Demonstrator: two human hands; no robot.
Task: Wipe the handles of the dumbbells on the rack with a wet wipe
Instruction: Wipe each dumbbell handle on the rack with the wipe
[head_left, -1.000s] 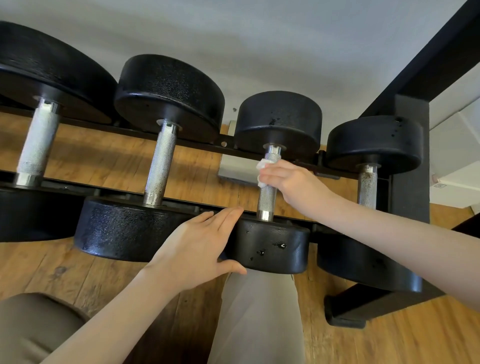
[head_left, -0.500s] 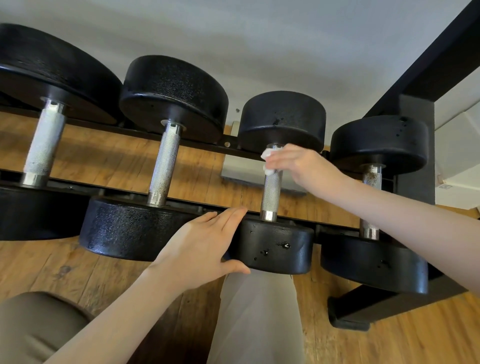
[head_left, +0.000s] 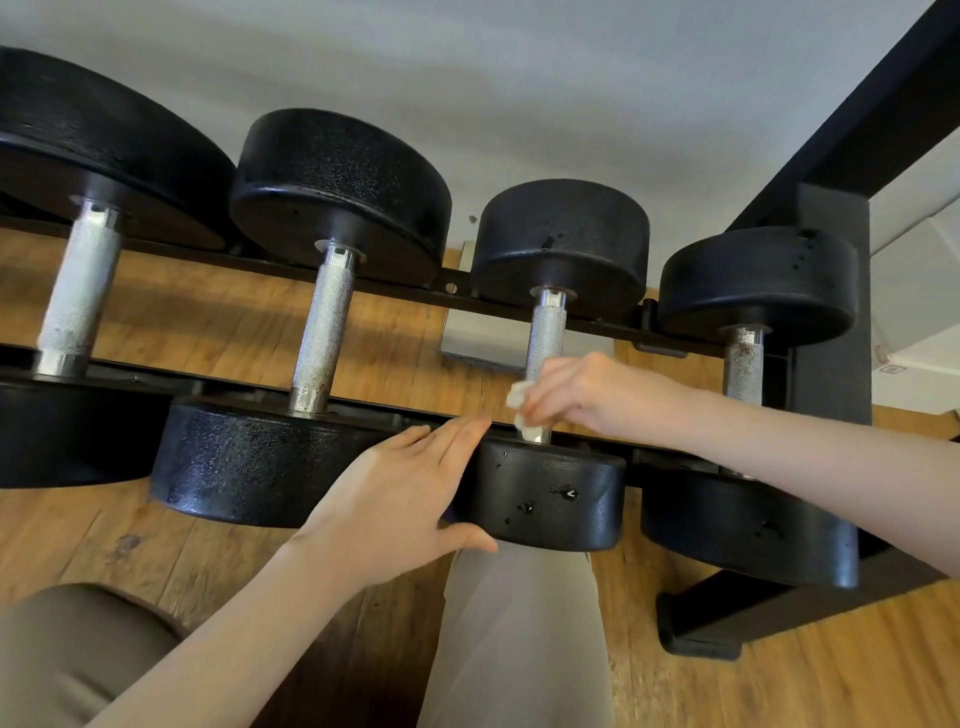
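Observation:
Several black dumbbells with knurled steel handles lie across a black rack. My right hand grips a crumpled white wet wipe around the near end of the third dumbbell's handle, just above its near head. My left hand rests with straight fingers on the left side of that near head, thumb under its edge. The second dumbbell's handle and the rusty fourth handle stand bare on either side.
A wooden floor shows beneath the rack. The rack's black upright and foot stand at the right. My trouser legs fill the bottom. A grey wall lies behind, with a grey metal box on the floor under the rack.
My right hand slid the wipe from the far end of the third handle down to its near end. My left hand stayed on the near head.

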